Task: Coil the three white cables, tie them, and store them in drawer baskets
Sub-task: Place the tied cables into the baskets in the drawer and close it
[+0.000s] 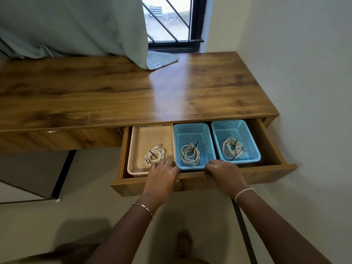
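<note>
Wooden table [171, 92], drawer open beneath: I log three coiled, tied white cables [189, 153], one each in beige basket [133, 149], middle blue basket [192, 128] and right blue basket [251, 141]; left hand [162, 174] and right hand [223, 173] curl over drawer front [266, 176], likely to close it.

The desk top [114, 88] is wood-grain, smooth, with a soft gloss near the window. The drawer [257, 175] shows the same grain, but duller. The cream basket [133, 149], the middle blue basket [177, 141] and the right blue basket [251, 143] are perforated plastic. The curtain [76, 25] is matt cloth, the wall [304, 54] matt, and the bracelet [142, 206] shiny metal.
</note>
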The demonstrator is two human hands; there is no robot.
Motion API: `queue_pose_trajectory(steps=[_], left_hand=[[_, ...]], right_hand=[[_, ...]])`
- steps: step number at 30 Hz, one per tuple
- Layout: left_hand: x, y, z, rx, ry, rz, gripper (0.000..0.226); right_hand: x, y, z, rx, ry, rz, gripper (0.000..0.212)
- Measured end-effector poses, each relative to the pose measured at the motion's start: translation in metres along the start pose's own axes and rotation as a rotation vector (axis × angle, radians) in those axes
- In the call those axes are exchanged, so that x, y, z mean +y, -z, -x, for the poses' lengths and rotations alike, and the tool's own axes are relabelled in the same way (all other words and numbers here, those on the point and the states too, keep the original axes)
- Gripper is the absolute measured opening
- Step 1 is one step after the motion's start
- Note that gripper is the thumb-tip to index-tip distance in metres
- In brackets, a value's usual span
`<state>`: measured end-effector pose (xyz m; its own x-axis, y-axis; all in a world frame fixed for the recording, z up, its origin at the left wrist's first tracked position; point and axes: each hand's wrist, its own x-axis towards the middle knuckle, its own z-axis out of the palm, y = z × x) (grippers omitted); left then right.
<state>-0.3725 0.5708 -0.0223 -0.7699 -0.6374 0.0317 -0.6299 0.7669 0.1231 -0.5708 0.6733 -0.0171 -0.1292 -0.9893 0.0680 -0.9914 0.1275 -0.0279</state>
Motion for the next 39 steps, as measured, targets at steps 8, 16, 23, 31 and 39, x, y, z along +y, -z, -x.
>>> queue_pose_trajectory(steps=[8,16,23,31,39], left_hand=[[-0.018,0.005,-0.069,0.028,0.093,-0.073,0.074],[-0.037,0.004,-0.127,0.027,0.1,-0.161,0.092],[-0.053,0.008,-0.163,-0.038,0.047,-0.218,0.074],[-0.067,0.004,-0.183,-0.064,0.084,-0.209,0.064],[-0.076,0.002,-0.197,-0.006,0.117,-0.226,0.07]], right_hand=[[0.024,-0.008,-0.061,0.122,0.149,0.048,0.039],[0.043,-0.006,-0.12,0.079,0.147,0.096,0.06],[0.048,-0.016,-0.16,0.052,0.126,0.121,0.069],[0.054,-0.032,-0.189,0.116,0.058,0.084,0.055],[0.058,-0.039,-0.204,0.186,0.028,0.067,0.041]])
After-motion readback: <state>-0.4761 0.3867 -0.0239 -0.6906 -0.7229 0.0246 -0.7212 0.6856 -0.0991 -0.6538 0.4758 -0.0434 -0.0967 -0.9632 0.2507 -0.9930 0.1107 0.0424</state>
